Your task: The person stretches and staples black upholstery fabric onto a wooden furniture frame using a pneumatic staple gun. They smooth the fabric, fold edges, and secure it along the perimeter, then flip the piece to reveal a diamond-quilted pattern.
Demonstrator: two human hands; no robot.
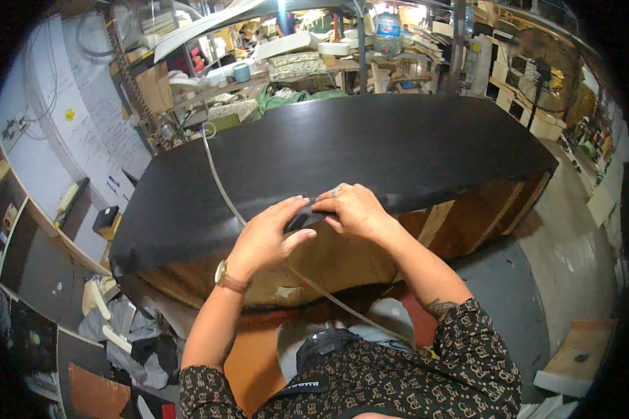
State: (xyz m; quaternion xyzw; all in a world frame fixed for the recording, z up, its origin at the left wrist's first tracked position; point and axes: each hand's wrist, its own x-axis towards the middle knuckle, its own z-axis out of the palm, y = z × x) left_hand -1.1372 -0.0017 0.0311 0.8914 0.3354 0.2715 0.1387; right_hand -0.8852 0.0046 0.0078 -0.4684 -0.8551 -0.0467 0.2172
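Note:
A large wooden-framed piece, covered on top with smooth black sheet material (342,146), lies across in front of me. Along its near edge, a small fold of the black cover shows between my hands. My right hand (353,211) has its fingers and thumb pinched on this edge. Close beside it, my left hand (262,236) rests at the same edge, fingers stretched forward and thumb held apart. Under the edge, the bare wooden frame (342,255) is exposed. Whatever lies under my right fingertips is hidden.
A thin pale hose (217,176) crosses the cover, passes under my left hand and runs toward my lap. Shelves with foam pieces (297,66) and a large water bottle (388,35) stand behind. A fan (541,70) is at far right, a whiteboard (94,105) at left.

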